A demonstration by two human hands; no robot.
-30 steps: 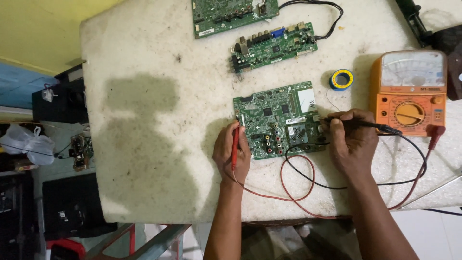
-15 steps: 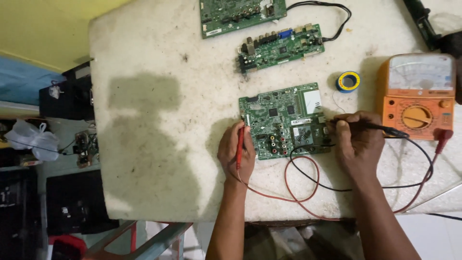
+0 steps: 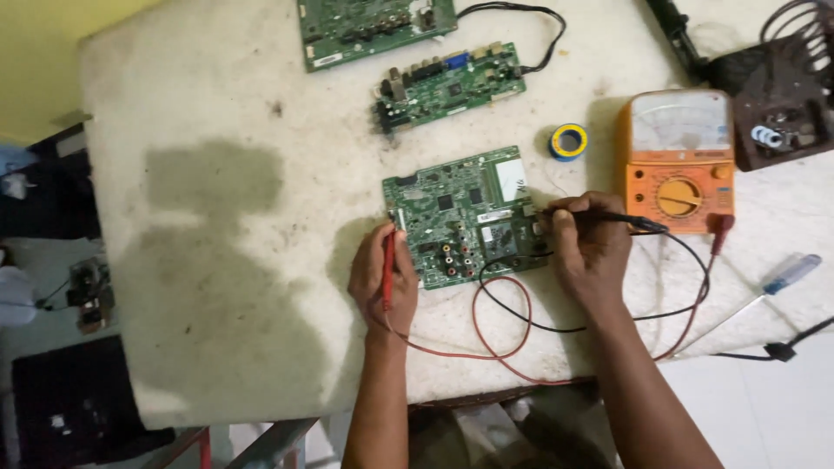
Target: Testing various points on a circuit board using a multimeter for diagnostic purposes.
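Observation:
A green circuit board (image 3: 465, 208) lies in the middle of the stained white table (image 3: 217, 217). My left hand (image 3: 380, 276) grips a red test probe (image 3: 388, 271), its tip at the board's left edge. My right hand (image 3: 591, 247) holds a black test probe (image 3: 608, 217) with its tip against the board's right side. Red and black leads (image 3: 512, 326) loop over the table's front edge and run to an orange analogue multimeter (image 3: 679, 161) at the right.
Two more green circuit boards (image 3: 447, 82) (image 3: 373, 26) lie at the back of the table. A blue and yellow tape roll (image 3: 569, 141) sits beside the meter. A dark tool with a coil (image 3: 773, 95) stands at the far right, a screwdriver (image 3: 773, 287) below it.
The view has shifted, so everything sits a little further right and lower in frame. Both hands keep their probes on the same board; no visible move of the board.

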